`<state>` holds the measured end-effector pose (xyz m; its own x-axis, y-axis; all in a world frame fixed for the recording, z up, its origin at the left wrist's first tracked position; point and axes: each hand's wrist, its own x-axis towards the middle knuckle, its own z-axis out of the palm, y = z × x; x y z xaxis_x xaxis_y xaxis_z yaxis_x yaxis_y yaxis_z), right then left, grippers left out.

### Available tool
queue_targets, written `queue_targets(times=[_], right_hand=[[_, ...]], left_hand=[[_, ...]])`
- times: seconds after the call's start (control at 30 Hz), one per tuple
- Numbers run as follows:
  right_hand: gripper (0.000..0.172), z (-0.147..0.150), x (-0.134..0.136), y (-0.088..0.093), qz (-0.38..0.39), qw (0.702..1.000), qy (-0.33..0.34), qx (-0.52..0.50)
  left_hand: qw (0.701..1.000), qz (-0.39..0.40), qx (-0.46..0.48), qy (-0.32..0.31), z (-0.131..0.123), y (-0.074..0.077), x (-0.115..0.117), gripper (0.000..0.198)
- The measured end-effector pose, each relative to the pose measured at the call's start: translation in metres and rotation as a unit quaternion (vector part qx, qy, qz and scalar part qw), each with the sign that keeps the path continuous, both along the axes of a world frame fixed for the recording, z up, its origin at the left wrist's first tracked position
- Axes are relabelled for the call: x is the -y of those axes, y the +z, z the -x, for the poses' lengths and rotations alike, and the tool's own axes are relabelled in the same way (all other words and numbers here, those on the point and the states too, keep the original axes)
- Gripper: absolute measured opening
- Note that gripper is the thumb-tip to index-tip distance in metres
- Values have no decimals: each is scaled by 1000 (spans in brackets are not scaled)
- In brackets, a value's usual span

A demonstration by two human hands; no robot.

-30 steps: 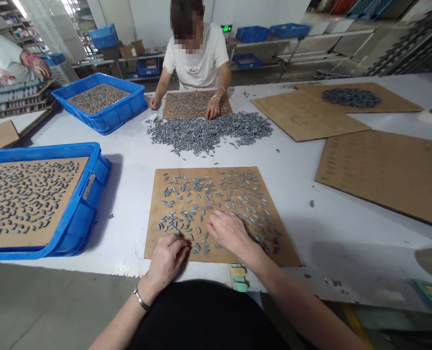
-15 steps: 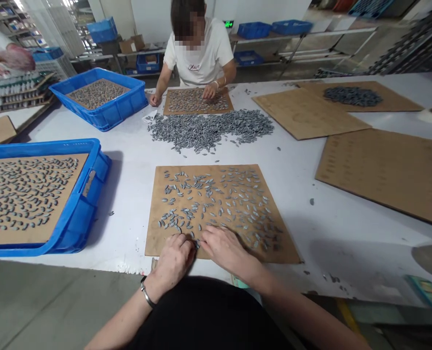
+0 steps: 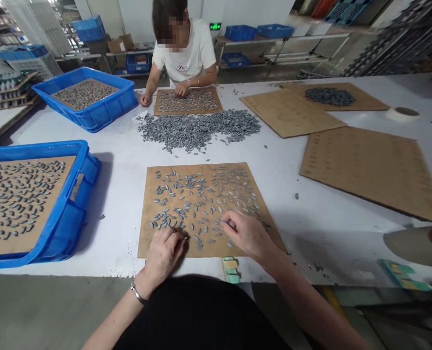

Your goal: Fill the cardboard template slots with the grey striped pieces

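Note:
A brown board (image 3: 143, 243) lies in front of me, scattered with many small grey leaf-shaped pieces (image 3: 212, 240). My left hand (image 3: 164, 250) rests at the board's near left edge, fingers curled together; a grey piece shows at the fingertips, and whatever is inside the fingers is hidden. Over the right half of the board, my right hand (image 3: 248, 234) is closed in a pinch, with a small dark grey piece between thumb and forefinger. It covers some of the pieces below it. Beyond the board is a large heap of the same grey pieces (image 3: 197, 129).
Blue trays (image 3: 80, 194) with filled boards stand on the left. Across the table (image 3: 128, 180) a co-worker (image 3: 182, 58) handles pieces on another board (image 3: 157, 109). At right lie bare boards (image 3: 369, 170), a smaller pile (image 3: 330, 96) and a tape roll (image 3: 401, 114). A green-yellow object (image 3: 231, 270) sits near my front edge.
My right hand has moved right, away from my left hand, uncovering pieces on the board. The left hand stays near the board's front edge. The view has shifted slightly right.

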<state>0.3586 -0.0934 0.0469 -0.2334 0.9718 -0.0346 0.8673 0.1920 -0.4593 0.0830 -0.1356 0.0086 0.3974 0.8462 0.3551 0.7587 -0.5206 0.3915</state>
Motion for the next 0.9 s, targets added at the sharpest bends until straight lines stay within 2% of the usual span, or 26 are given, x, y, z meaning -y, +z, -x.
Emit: queue_targets(times=[0.17,0.3,0.43,0.57,0.7,0.9], right_hand=[[18,-6,17,-6,-39,995,90,34],[20,-5,25,-12,-49,993,94,54],[20,-6,34,-17,-20,990,106,93],[21,2,42,-20,4,987,90,133],[24,4,41,-22,31,990,87,110],[27,-10,37,-14,41,994,87,46]], left_hand=[[997,7,-49,-55,-31,4,-9,26],[990,14,-104,-96,-54,2,-17,31],[984,23,-142,-108,-65,-1,-26,29],[977,30,-168,-124,-70,0,-31,28],[979,43,-160,-121,-70,1,-31,24],[991,55,-65,-106,-51,5,-31,21]])
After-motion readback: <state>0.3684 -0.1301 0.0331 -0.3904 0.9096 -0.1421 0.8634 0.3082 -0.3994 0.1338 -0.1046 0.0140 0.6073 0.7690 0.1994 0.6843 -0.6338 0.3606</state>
